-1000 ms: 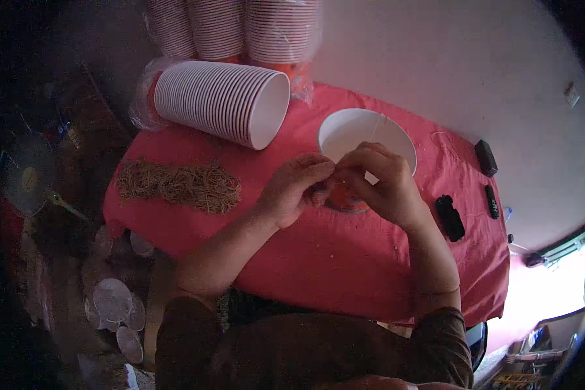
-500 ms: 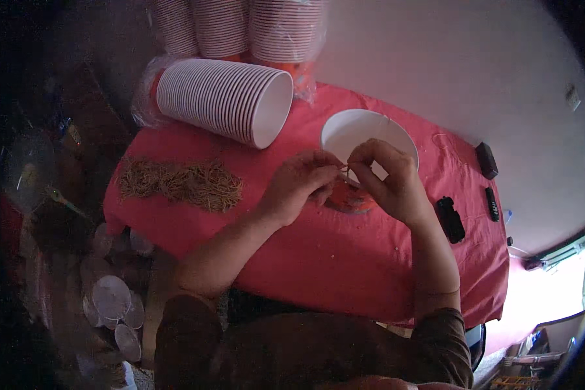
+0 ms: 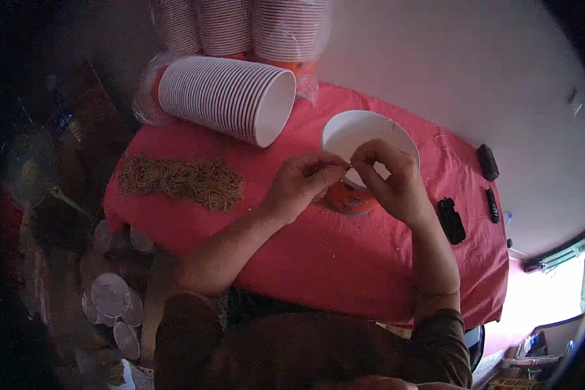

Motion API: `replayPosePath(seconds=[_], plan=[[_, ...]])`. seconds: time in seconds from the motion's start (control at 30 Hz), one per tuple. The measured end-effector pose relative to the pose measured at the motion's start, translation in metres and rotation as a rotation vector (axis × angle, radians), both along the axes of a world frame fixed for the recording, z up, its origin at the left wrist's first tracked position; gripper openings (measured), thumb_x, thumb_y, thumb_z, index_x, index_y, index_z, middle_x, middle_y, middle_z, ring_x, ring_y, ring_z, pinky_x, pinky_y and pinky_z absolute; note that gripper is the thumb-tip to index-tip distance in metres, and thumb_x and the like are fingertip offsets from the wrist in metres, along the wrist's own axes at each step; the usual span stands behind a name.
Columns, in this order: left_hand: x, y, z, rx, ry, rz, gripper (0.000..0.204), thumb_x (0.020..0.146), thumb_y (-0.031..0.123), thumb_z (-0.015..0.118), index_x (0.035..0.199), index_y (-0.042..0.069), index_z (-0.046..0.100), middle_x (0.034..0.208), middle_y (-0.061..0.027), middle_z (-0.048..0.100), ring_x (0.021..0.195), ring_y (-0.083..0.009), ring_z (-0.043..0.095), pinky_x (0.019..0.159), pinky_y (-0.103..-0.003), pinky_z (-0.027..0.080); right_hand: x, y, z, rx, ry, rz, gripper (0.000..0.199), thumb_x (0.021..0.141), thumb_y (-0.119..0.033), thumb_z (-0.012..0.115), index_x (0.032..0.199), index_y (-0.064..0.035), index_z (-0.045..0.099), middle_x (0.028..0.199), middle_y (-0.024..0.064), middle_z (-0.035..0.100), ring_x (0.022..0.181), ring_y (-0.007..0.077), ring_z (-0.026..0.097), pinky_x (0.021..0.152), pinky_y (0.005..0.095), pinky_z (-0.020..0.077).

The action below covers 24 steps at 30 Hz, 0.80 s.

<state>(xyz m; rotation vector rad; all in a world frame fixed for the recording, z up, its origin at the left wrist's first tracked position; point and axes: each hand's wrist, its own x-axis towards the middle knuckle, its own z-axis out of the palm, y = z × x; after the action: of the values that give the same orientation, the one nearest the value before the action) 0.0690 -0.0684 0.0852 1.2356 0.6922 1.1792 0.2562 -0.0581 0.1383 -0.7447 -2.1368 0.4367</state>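
Note:
A paper cup (image 3: 370, 133), white inside and orange outside, lies tilted on the red tablecloth (image 3: 344, 260) with its mouth toward me. My left hand (image 3: 299, 188) and my right hand (image 3: 396, 185) meet at its near rim. The left fingertips pinch something thin, like a short brown strand, right at the rim. My right thumb and forefinger grip the rim itself, with the other fingers curled beside the cup. The strand is too small to make out clearly.
A long stack of cups (image 3: 227, 97) lies on its side at the back left, with wrapped upright stacks (image 3: 240, 26) behind it. A pile of brown strands (image 3: 182, 179) sits at the left. Black objects (image 3: 450, 220) lie at the right. Round lids (image 3: 110, 296) lie below the table.
Both hands have moved up from the cup's orange side to its near rim. The fingertips are now pinched together there.

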Motion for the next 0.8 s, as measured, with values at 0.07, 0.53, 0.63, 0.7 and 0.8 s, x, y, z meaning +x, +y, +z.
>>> replayPosePath(seconds=[0.07, 0.53, 0.63, 0.7, 0.8], plan=[[0.0013, 0.0007, -0.0004, 0.021, 0.020, 0.024, 0.019, 0.089, 0.015, 0.059, 0.103, 0.003, 0.061, 0.077, 0.0027, 0.057, 0.058, -0.0013, 0.042, 0.049, -0.018, 0.033, 0.0016, 0.0003, -0.0008, -0.007, -0.007, 0.003, 0.011, 0.081, 0.003, 0.059, 0.092, 0.0013, 0.058, 0.085, 0.0065, 0.062, 0.081, 0.0141, 0.060, 0.073, 0.0272, 0.0476], [0.0002, 0.0029, -0.0049, -0.041, -0.044, 0.027, 0.016, 0.089, 0.017, 0.059, 0.099, 0.004, 0.061, 0.068, 0.0038, 0.052, 0.051, -0.0025, 0.039, 0.044, -0.019, 0.027, 0.0017, 0.0032, 0.0007, 0.019, -0.043, 0.012, 0.018, 0.079, -0.009, 0.066, 0.095, -0.0015, 0.061, 0.081, 0.0113, 0.062, 0.069, 0.0222, 0.059, 0.062, 0.0333, 0.0472], [0.0003, 0.0026, -0.0047, -0.048, -0.060, 0.033, 0.016, 0.089, 0.016, 0.058, 0.099, 0.004, 0.061, 0.067, 0.0039, 0.052, 0.050, -0.0025, 0.039, 0.044, -0.019, 0.028, -0.0017, 0.0037, 0.0013, 0.079, -0.012, 0.038, 0.013, 0.079, -0.008, 0.066, 0.089, -0.0018, 0.062, 0.077, 0.0117, 0.060, 0.066, 0.0247, 0.058, 0.060, 0.0343, 0.0464], [-0.0005, 0.0035, -0.0047, -0.011, -0.014, 0.007, 0.016, 0.089, 0.016, 0.057, 0.099, 0.004, 0.061, 0.069, 0.0040, 0.053, 0.051, -0.0024, 0.039, 0.044, -0.019, 0.028, 0.0001, 0.0060, -0.0019, 0.073, -0.029, 0.036, 0.011, 0.078, -0.007, 0.065, 0.087, -0.0019, 0.061, 0.077, 0.0119, 0.060, 0.066, 0.0260, 0.059, 0.060, 0.0346, 0.0466], [-0.0001, 0.0005, -0.0028, -0.017, -0.016, 0.012, 0.018, 0.090, 0.017, 0.057, 0.100, 0.003, 0.061, 0.069, 0.0040, 0.053, 0.052, -0.0023, 0.039, 0.044, -0.019, 0.028, -0.0002, 0.0066, -0.0009, 0.096, -0.040, 0.032, 0.008, 0.077, -0.004, 0.064, 0.084, -0.0021, 0.061, 0.077, 0.0123, 0.060, 0.067, 0.0280, 0.059, 0.060, 0.0353, 0.0470]])
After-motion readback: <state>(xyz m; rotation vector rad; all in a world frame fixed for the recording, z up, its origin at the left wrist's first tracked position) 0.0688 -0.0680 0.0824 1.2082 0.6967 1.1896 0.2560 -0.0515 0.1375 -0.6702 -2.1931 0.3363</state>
